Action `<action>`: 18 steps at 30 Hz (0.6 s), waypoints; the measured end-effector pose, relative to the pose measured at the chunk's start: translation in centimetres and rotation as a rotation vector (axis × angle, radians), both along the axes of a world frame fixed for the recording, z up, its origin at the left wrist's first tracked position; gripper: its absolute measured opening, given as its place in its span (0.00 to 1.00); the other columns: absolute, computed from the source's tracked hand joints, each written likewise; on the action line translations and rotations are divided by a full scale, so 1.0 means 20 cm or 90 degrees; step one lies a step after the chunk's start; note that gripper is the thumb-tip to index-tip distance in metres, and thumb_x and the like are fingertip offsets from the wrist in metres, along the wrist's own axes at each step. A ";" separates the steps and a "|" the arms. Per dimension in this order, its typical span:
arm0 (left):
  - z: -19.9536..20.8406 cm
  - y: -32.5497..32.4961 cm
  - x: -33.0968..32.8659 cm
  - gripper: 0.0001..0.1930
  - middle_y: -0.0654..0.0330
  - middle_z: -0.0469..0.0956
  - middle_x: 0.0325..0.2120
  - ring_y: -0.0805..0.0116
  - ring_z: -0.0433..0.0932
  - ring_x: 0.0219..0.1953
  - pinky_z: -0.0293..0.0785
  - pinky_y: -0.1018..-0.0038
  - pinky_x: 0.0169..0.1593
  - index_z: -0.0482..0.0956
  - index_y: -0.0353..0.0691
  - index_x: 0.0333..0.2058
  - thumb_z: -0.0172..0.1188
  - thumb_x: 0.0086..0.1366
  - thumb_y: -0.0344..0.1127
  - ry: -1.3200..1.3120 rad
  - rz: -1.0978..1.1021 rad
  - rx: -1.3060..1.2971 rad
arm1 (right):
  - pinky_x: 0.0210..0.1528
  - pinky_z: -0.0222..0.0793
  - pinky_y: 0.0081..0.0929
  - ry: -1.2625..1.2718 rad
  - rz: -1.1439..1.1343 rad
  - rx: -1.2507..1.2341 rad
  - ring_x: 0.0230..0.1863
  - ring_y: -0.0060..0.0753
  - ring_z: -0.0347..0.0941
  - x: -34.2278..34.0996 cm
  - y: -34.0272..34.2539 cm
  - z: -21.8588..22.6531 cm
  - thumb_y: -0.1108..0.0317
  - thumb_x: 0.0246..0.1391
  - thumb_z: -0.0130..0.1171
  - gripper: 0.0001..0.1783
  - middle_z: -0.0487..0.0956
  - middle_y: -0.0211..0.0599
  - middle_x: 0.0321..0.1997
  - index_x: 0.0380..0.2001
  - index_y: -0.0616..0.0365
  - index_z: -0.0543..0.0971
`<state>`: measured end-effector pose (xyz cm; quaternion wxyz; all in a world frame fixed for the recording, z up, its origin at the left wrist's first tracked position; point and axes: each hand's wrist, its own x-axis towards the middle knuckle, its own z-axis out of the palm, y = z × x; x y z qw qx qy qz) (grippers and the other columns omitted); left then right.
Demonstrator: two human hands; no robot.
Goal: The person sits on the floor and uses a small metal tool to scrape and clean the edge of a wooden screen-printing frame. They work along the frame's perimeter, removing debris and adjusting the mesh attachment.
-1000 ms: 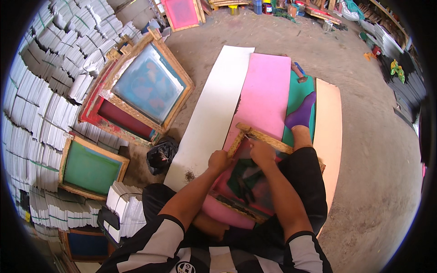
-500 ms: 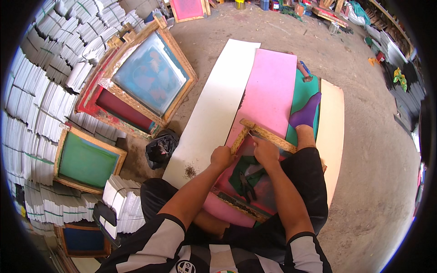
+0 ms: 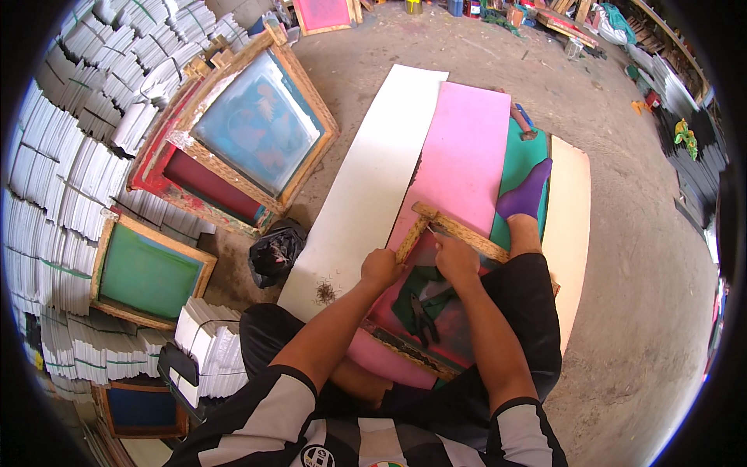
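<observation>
A wooden screen-printing frame (image 3: 471, 237) with reddish mesh lies in front of me, between my legs. My left hand (image 3: 381, 268) is closed round its left bar, near the far corner. My right hand (image 3: 457, 258) is closed by that same corner; a thin, pale tip shows beyond its fingers, too small to name. Inside the frame a dark green cloth (image 3: 406, 303) lies on the mesh, with dark-handled pliers (image 3: 422, 317) on top. To the left, a small pile of bent staples (image 3: 324, 293) rests on a white board (image 3: 373, 163).
Pink (image 3: 463, 140), green and cream boards lie side by side; my purple-socked foot (image 3: 525, 193) is on the green one, near a hammer (image 3: 527, 128). At left are a black plastic bag (image 3: 278, 253), a blue screen frame (image 3: 261, 124), a green one (image 3: 148, 268) and stacked white bundles (image 3: 74, 171).
The view has shifted very slightly. Both hands stay at the frame's far corner, with no clear change in their grip.
</observation>
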<state>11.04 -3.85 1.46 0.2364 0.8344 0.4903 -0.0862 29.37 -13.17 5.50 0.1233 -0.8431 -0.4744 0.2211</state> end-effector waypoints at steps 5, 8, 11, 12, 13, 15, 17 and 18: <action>-0.03 0.00 -0.01 0.22 0.43 0.86 0.35 0.44 0.86 0.40 0.83 0.54 0.46 0.88 0.36 0.35 0.74 0.58 0.53 -0.016 -0.014 0.012 | 0.51 0.77 0.52 0.002 0.000 0.005 0.49 0.52 0.83 0.01 0.00 -0.02 0.59 0.66 0.51 0.20 0.86 0.46 0.46 0.59 0.36 0.82; -0.02 0.00 -0.01 0.22 0.43 0.86 0.34 0.44 0.86 0.40 0.83 0.54 0.46 0.88 0.36 0.35 0.74 0.58 0.53 -0.021 -0.009 0.012 | 0.51 0.77 0.52 -0.002 -0.004 0.013 0.48 0.53 0.83 0.01 0.00 -0.03 0.59 0.67 0.52 0.20 0.86 0.46 0.46 0.59 0.37 0.82; -0.01 0.00 0.00 0.22 0.43 0.86 0.34 0.44 0.86 0.39 0.83 0.54 0.45 0.88 0.36 0.35 0.74 0.58 0.53 -0.018 -0.004 0.011 | 0.50 0.77 0.54 -0.004 -0.006 0.027 0.47 0.55 0.83 0.01 0.00 -0.05 0.59 0.67 0.52 0.20 0.86 0.48 0.44 0.58 0.37 0.83; -0.01 0.00 0.00 0.22 0.43 0.86 0.34 0.44 0.87 0.39 0.83 0.54 0.45 0.88 0.36 0.35 0.74 0.58 0.53 -0.016 -0.003 0.013 | 0.49 0.77 0.55 -0.002 -0.007 0.037 0.47 0.56 0.83 0.01 0.00 -0.06 0.58 0.67 0.52 0.19 0.86 0.49 0.43 0.57 0.37 0.83; -0.01 0.00 0.00 0.22 0.43 0.86 0.34 0.44 0.87 0.39 0.83 0.54 0.45 0.88 0.36 0.34 0.74 0.58 0.53 -0.014 -0.003 0.014 | 0.48 0.77 0.57 0.000 -0.007 0.048 0.46 0.58 0.83 0.01 0.00 -0.06 0.58 0.67 0.52 0.19 0.86 0.51 0.42 0.57 0.37 0.83; -0.03 0.00 -0.01 0.22 0.43 0.86 0.33 0.44 0.87 0.39 0.84 0.55 0.45 0.88 0.36 0.35 0.75 0.58 0.53 -0.011 -0.004 0.012 | 0.48 0.77 0.56 -0.006 0.000 0.045 0.46 0.58 0.83 0.00 0.00 -0.05 0.59 0.66 0.53 0.19 0.86 0.51 0.42 0.56 0.37 0.83; -0.03 0.00 -0.01 0.22 0.43 0.86 0.33 0.44 0.87 0.39 0.84 0.55 0.44 0.88 0.36 0.35 0.75 0.58 0.53 -0.012 -0.003 0.011 | 0.48 0.78 0.56 -0.010 0.019 0.041 0.46 0.57 0.83 0.00 0.00 -0.03 0.60 0.66 0.53 0.19 0.86 0.50 0.41 0.56 0.38 0.84; -0.02 0.00 -0.01 0.22 0.43 0.86 0.33 0.44 0.87 0.39 0.84 0.55 0.44 0.88 0.36 0.34 0.75 0.58 0.53 -0.013 0.000 0.011 | 0.48 0.78 0.56 -0.011 0.035 0.039 0.46 0.57 0.83 0.00 0.01 -0.02 0.60 0.65 0.53 0.19 0.86 0.49 0.42 0.56 0.38 0.84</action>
